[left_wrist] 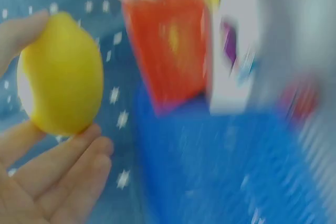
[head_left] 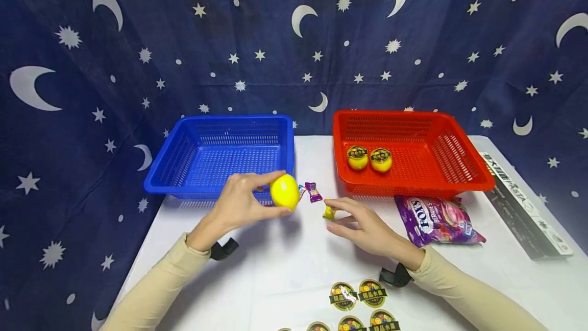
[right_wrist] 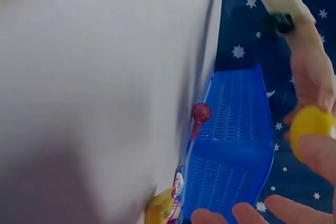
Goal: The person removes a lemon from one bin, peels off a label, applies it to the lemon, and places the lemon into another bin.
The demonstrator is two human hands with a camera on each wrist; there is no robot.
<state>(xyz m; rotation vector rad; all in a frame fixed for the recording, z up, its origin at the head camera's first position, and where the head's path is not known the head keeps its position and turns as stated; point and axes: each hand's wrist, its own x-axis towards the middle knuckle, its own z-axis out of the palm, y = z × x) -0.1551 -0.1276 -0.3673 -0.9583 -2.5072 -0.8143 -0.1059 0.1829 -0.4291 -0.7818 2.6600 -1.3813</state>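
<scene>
My left hand [head_left: 257,199] grips a yellow lemon-shaped object [head_left: 285,191] between thumb and fingers, just above the table at the front rim of the blue basket [head_left: 220,155]. The left wrist view shows the lemon-shaped object [left_wrist: 60,74] close up against my fingers [left_wrist: 58,177]. My right hand [head_left: 344,216] lies low on the white table [head_left: 275,269], fingers relaxed, tips next to a small yellow wrapped candy [head_left: 328,212]. A purple wrapped candy [head_left: 314,191] lies between the hands. In the right wrist view the yellow candy [right_wrist: 163,208] sits apart from my fingertips [right_wrist: 252,213].
A red basket [head_left: 459,167] at the back right holds two yellow jelly cups [head_left: 357,158]. A purple candy bag [head_left: 436,221] lies before it and a long black box [head_left: 523,203] along the right edge. A pack of jelly cups [head_left: 358,305] sits at the near edge.
</scene>
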